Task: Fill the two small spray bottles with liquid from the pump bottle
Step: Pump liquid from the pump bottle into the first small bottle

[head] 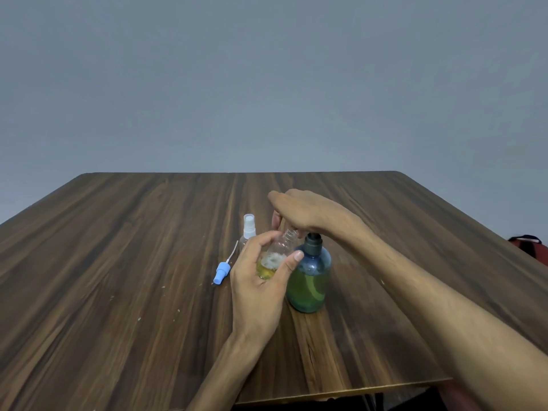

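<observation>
Left hand [258, 280] wraps the open spray bottle [277, 256], fingers and thumb curled round it, tilting its bare neck toward the pump bottle [310, 277] just beside it, near the middle of the table [118, 262]. Yellow liquid and some foam sit low in the small bottle, so it looks only partly filled. Right hand [302, 213] lies palm-down over the pump head, apparently pressing; the fingertips dip out of sight, so whether they curl round the spout I cannot tell. This reads as the first fill, midway. The second spray bottle [248, 232] stands capped behind the left hand, toward the far edge, and appears empty. The blue sprayer [221, 272] lies loose to the left. Next: keep the neck under the spout and pump steadily, minding drips.
</observation>
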